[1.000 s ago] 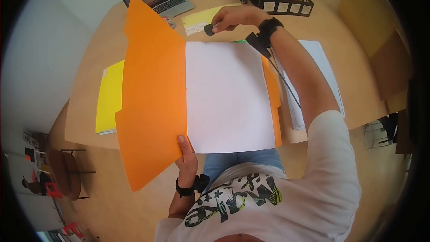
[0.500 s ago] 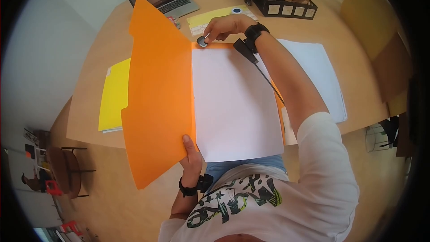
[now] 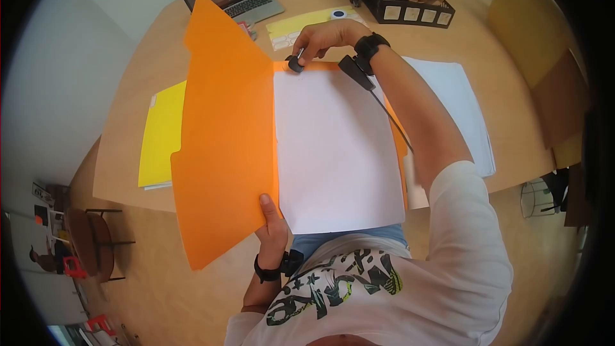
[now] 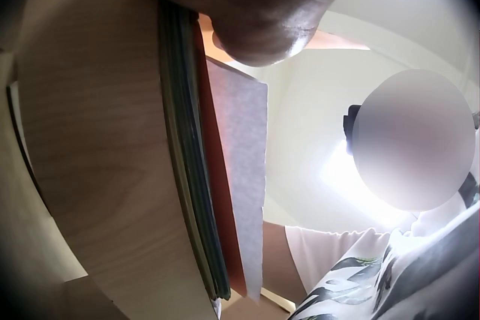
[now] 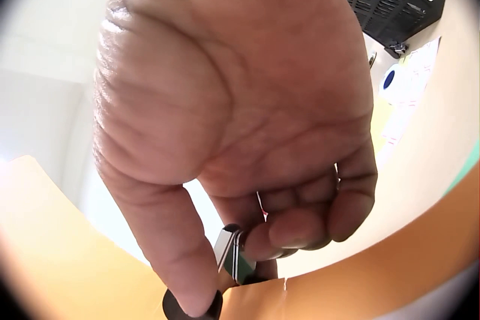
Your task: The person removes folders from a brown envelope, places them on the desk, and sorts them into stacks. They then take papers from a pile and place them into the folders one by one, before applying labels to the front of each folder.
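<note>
An orange folder [image 3: 224, 141] lies spread open, with a white sheet [image 3: 339, 147] on its right side. My left hand [image 3: 272, 234] grips the folder's lower edge near the fold, thumb on top and fingers hidden beneath. At the top left corner of the sheet, my right hand [image 3: 327, 37] pinches a small black tool [image 3: 295, 65] with a rounded pad and metal parts, shaped like a staple remover. In the right wrist view, the thumb presses the tool's black pad [image 5: 180, 309] right at the folder's orange edge [image 5: 322, 290].
Under the folder's left flap lies a yellow folder [image 3: 157, 147]; white papers [image 3: 448, 109] are stacked to the right. Behind stand a laptop [image 3: 246, 5], a label sheet [image 3: 288, 31] and a black file holder [image 3: 416, 14] with books. The table's front edge is close to the body.
The folder and sheet have shifted toward the body, baring an orange strip along the top. My right hand has brought the small tool down to the sheet's top left corner. My left hand keeps its grip.
</note>
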`<state>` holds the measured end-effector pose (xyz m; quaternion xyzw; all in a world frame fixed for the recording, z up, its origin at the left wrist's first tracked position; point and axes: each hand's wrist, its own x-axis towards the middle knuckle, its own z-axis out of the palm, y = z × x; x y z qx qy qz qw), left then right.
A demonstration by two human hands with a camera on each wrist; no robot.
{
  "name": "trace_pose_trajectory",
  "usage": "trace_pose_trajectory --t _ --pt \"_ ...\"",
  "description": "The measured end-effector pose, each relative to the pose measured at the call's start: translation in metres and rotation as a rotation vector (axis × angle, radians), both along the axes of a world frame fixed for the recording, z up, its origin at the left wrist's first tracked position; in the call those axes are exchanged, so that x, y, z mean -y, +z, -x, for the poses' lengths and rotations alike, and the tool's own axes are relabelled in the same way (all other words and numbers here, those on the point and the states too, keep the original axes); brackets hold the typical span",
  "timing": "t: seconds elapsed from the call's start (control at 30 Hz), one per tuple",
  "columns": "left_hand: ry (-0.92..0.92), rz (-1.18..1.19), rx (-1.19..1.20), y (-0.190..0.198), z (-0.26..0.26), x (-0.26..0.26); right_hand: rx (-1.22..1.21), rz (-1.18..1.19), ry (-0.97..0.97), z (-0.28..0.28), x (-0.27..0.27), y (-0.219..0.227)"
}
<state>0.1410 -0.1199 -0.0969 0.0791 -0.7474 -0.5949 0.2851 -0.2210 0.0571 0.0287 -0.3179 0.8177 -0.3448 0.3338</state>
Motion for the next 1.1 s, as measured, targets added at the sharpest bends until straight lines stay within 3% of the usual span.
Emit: trace_pose_trajectory --t 0.23,0.43,0.5,0.57,0.7,0.8,0.9,1.0,1.1 --pt "0.0 -0.041 0.011 0.002 0.003 0.0 -0.104 -0.016 -0.025 0.002 0.006 -0.009" --pt "-0.068 0.057 0.143 0.01 0.001 0.004 -0.168 0.113 -0.342 0.032 -0.022 -0.036" --pt "-0.157 0.068 0.281 0.029 -0.002 -0.001 -0.325 -0.039 -0.382 0.041 -0.043 -0.048" --pt "-0.148 0.074 0.224 0.025 -0.001 0.001 -0.493 -0.14 -0.393 0.044 -0.062 -0.064" --pt "-0.134 0.085 0.117 0.013 0.002 0.006 -0.419 -0.09 -0.456 0.036 -0.083 -0.068" --pt "-0.098 0.103 0.029 0.014 0.006 0.001 -0.46 -0.223 -0.417 0.023 -0.087 -0.056" --pt "-0.14 0.07 0.141 0.005 0.004 0.008 -0.444 -0.302 -0.366 0.032 -0.089 -0.051" --pt "-0.146 0.035 0.132 0.006 0.002 0.007 -0.568 -0.073 -0.403 0.039 -0.082 -0.045" --pt "-0.15 0.005 0.127 0.003 0.002 0.008 -0.725 -0.155 -0.367 0.046 -0.051 -0.057"
